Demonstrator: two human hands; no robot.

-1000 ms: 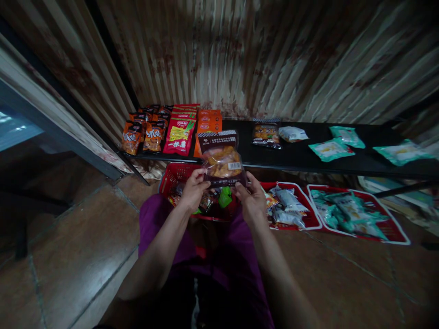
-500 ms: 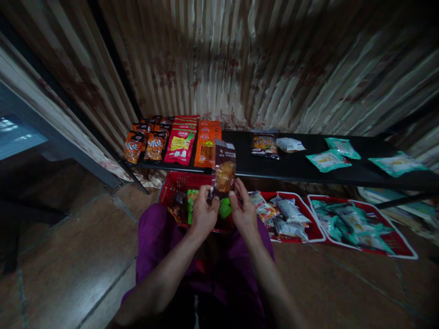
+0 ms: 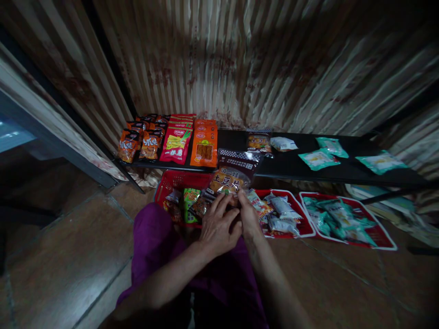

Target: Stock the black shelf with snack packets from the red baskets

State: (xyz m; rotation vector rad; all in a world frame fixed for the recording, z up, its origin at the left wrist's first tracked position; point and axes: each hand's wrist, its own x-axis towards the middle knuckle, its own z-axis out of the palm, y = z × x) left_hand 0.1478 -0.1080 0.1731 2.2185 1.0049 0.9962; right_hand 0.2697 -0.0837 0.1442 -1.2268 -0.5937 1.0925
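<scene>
A clear-and-brown bag of potato slices (image 3: 229,172) is held up in front of the shelf edge, its printed face toward me. My right hand (image 3: 249,217) pinches it at the lower right, thumb on the front. My left hand (image 3: 219,226) lies over the bag's bottom part with the fingers spread and touching the film. Behind it on the black shelf (image 3: 284,168) rests a similar potato slice bag (image 3: 259,141), beside a silvery-white packet (image 3: 284,144). Below my hands is a red basket (image 3: 171,180) holding a green packet (image 3: 190,203) and other snack bags, partly hidden.
On the shelf's left stand orange-black packets (image 3: 151,144), pink packets (image 3: 176,144) and orange packets (image 3: 204,145). Teal packets (image 3: 317,159) lie toward its right. Two more red baskets, one with mixed packets (image 3: 283,208) and one with teal packets (image 3: 343,217), sit on the tiled floor.
The bag has turned from its clear side to its printed face and tilted. My left hand has moved from the bag's left edge onto its lower front; my right hand still grips it.
</scene>
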